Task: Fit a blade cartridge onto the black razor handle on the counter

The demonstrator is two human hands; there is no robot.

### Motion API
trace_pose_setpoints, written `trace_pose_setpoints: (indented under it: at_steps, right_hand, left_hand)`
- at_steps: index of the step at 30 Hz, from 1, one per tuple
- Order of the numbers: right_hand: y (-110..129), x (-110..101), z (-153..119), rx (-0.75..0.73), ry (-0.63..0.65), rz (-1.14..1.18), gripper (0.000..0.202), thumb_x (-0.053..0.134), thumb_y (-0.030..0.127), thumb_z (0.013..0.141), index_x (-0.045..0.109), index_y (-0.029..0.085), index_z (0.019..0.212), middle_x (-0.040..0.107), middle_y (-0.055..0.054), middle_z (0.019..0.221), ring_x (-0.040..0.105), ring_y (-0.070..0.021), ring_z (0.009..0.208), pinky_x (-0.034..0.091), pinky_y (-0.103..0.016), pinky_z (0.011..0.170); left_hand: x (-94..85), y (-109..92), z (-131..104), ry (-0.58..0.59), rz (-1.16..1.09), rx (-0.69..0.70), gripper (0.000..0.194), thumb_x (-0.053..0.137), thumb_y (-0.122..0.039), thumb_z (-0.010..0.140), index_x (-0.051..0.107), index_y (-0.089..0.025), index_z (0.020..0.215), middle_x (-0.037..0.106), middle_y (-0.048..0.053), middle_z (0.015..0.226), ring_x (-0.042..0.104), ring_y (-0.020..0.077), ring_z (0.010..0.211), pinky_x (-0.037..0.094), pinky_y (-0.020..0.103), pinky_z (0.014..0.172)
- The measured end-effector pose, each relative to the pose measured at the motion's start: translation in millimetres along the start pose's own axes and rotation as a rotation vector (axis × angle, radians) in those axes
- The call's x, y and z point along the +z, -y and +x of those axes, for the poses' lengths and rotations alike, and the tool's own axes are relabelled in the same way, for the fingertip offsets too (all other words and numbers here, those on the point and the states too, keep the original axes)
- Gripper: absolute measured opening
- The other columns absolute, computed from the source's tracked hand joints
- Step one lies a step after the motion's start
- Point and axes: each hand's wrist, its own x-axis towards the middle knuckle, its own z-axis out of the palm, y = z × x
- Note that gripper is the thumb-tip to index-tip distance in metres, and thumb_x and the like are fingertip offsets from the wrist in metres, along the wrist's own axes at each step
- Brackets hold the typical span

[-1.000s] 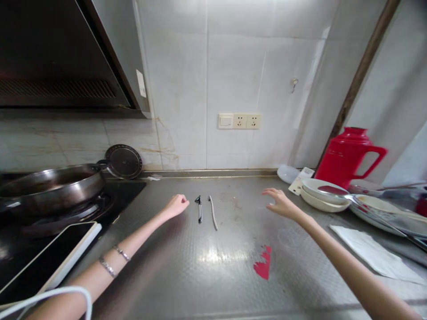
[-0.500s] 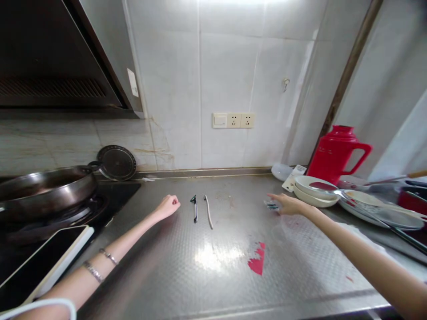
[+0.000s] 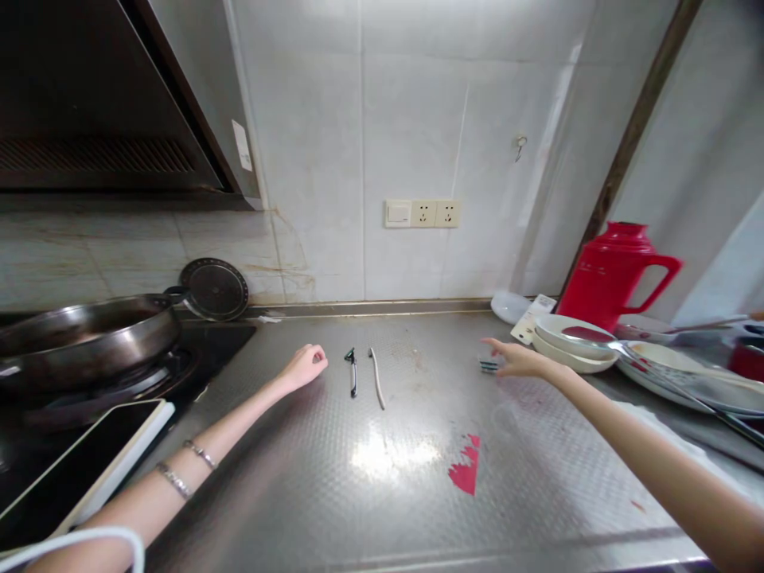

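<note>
Grey metal bench (image 3: pixel 280 477), tiled wall (image 3: pixel 316 143) behind. We note our left hand (image 3: pixel 304 367) loosely curled, its hold unclear, just left of a slim dark-headed tool (image 3: pixel 354 378) and a pale rod (image 3: pixel 376 378). Farther right, near the bowls (image 3: pixel 559 358), our right hand (image 3: pixel 520 360) is at a small striped item (image 3: pixel 488 366); whether gripped, we cannot tell.

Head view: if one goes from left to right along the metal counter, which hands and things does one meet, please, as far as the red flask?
Left hand, slim dark-and-silver tool, pale thin stick, red patch, right hand, red flask.
</note>
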Motion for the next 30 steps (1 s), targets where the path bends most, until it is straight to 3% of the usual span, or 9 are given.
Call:
trace_pose_setpoints:
  at_steps: [4, 11, 15, 22, 30]
  right_hand:
    - [24, -6, 9, -0.054, 0.035, 0.053, 0.078, 0.057, 0.023, 0.063, 0.028, 0.016, 0.135, 0.062, -0.011, 0.105, 0.060, -0.0218, 0.091, 0.043, -0.029, 0.079]
    - [119, -11, 31, -0.240, 0.075, 0.141, 0.084, 0.061, 0.023, 0.062, 0.024, 0.019, 0.137, 0.059, -0.009, 0.111, 0.055, -0.0222, 0.099, 0.039, -0.028, 0.083]
    - [161, -5, 46, -0.308, 0.124, 0.147, 0.088, 0.063, 0.023, 0.061, 0.022, 0.020, 0.138, 0.059, -0.009, 0.113, 0.055, -0.0221, 0.101, 0.039, -0.027, 0.082]
    - [201, 9, 71, -0.298, 0.191, 0.068, 0.091, 0.065, 0.026, 0.059, 0.021, 0.019, 0.139, 0.061, -0.010, 0.114, 0.058, -0.0239, 0.097, 0.041, -0.025, 0.073]
    - [205, 19, 82, -0.291, 0.231, 0.025, 0.089, 0.067, 0.027, 0.057, 0.026, 0.022, 0.136, 0.061, -0.008, 0.112, 0.057, -0.0243, 0.099, 0.043, -0.027, 0.072]
  left_hand:
    - [2.0, -15, 3, -0.032, -0.082, 0.075, 0.016, 0.052, -0.029, 0.076, 0.060, -0.016, 0.082, 0.062, 0.005, 0.085, 0.056, 0.0159, 0.080, 0.042, 0.026, 0.076]
    - [16.7, -70, 7, 0.002, 0.040, 0.359, 0.034, 0.058, -0.037, 0.074, 0.059, -0.017, 0.101, 0.058, 0.009, 0.106, 0.049, 0.0233, 0.100, 0.038, 0.034, 0.088]
    - [25.1, -88, 9, 0.030, 0.111, 0.386, 0.036, 0.057, -0.036, 0.075, 0.058, -0.016, 0.105, 0.057, 0.010, 0.107, 0.047, 0.0245, 0.102, 0.037, 0.036, 0.089]
    - [37.6, -82, 13, -0.003, 0.050, 0.359, 0.031, 0.045, -0.037, 0.084, 0.060, -0.016, 0.099, 0.059, 0.009, 0.102, 0.048, 0.0226, 0.098, 0.036, 0.035, 0.087]
    - [38.2, -49, 21, -0.112, -0.041, 0.189, 0.027, 0.037, -0.029, 0.087, 0.061, -0.017, 0.086, 0.061, 0.006, 0.092, 0.051, 0.0176, 0.089, 0.037, 0.030, 0.083]
